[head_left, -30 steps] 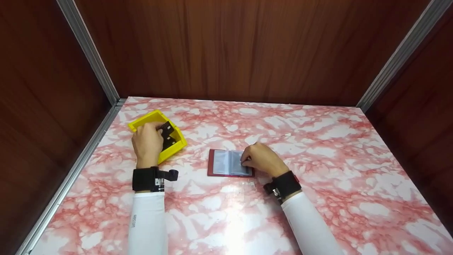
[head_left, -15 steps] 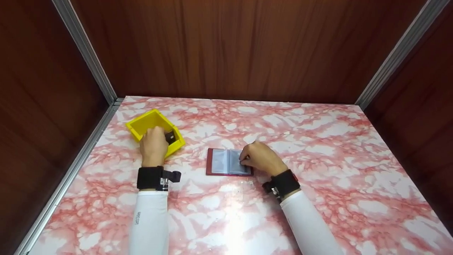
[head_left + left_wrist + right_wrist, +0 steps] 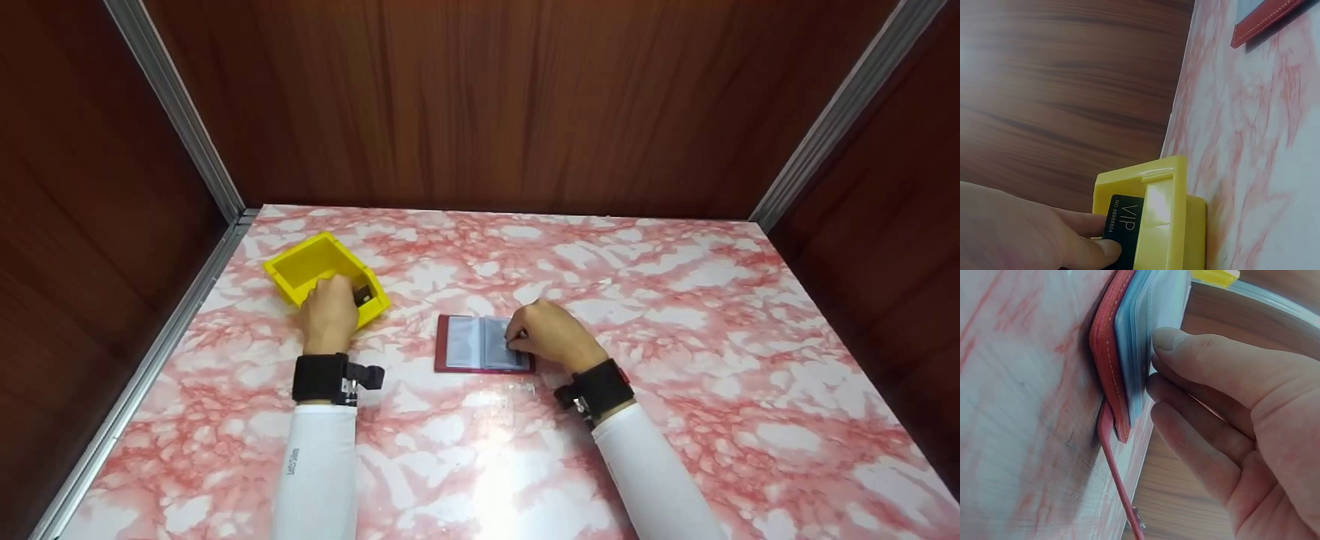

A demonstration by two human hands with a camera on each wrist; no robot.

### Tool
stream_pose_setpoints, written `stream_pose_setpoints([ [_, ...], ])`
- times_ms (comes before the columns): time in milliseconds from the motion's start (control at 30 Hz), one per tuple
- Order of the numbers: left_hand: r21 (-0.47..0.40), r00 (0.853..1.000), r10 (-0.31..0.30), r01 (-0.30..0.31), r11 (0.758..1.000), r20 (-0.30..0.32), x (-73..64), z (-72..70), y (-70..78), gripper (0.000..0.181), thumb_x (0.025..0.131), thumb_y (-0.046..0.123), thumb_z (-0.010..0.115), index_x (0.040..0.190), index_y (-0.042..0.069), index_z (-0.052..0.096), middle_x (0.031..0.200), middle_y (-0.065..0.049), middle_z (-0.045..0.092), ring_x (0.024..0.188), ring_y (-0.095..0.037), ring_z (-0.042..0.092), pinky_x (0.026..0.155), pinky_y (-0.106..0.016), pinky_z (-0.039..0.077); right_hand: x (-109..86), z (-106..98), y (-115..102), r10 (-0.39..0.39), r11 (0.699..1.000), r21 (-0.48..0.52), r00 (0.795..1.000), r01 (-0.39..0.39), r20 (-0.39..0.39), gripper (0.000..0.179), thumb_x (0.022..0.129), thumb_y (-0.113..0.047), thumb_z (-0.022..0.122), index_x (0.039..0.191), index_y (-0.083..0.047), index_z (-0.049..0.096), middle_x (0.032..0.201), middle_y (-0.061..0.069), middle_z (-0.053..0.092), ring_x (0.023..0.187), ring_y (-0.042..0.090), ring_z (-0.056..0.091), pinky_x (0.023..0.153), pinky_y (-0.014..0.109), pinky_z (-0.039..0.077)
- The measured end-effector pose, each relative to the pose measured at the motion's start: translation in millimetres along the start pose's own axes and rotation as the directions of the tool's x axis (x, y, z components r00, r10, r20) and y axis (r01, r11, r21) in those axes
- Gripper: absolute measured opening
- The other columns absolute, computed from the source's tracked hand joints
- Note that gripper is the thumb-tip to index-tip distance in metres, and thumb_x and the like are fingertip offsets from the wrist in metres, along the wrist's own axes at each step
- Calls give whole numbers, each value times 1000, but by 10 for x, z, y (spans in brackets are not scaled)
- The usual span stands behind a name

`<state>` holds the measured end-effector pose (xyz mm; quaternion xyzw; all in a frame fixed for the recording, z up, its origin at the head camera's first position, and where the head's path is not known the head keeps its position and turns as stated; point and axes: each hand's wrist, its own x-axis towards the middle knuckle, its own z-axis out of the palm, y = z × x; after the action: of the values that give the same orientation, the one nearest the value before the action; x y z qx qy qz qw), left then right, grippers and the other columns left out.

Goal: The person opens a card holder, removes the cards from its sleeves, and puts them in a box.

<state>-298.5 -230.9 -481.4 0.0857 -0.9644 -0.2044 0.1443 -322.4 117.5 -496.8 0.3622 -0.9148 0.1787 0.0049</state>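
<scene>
Where left hand (image 3: 330, 311) works: in yellow bin (image 3: 304, 268), pinching black VIP card (image 3: 1127, 225).
Right hand (image 3: 553, 335): at clear pages (image 3: 463, 341) of red holder (image 3: 442, 345); whether pinching, I cannot tell.
Red holder: open on marbled table (image 3: 675, 315).

We see a tabletop (image 3: 750, 330) marbled pink and white, with a dark wood-grain back wall (image 3: 480, 105) behind its far edge. A left post (image 3: 178, 109) and right post (image 3: 840, 112), both grey metal, rise by its far corners; bright glare (image 3: 495, 472) whitens its near edge.
</scene>
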Motion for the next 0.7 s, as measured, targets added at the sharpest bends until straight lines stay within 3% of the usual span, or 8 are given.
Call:
stream_pose_setpoints([
  [500,2,998,-2,2,1000,61,24,26,-10,24,102,-6,52,111,-14,73,115,-39,74,106,-57,74,90,-68,59,1,8,-2,11,1000,3,1000,-11,1,6,91,-10,87,97,-9,88,101,5,85,97,21,80,90,41,65],
  [700,-11,999,-5,6,1000,48,24,49,-21,25,103,-5,51,111,-15,73,115,-39,74,106,-57,73,91,-67,59,8,12,4,11,1000,2,1000,-11,9,6,91,-10,87,97,-10,88,101,5,85,96,21,80,91,41,65],
])
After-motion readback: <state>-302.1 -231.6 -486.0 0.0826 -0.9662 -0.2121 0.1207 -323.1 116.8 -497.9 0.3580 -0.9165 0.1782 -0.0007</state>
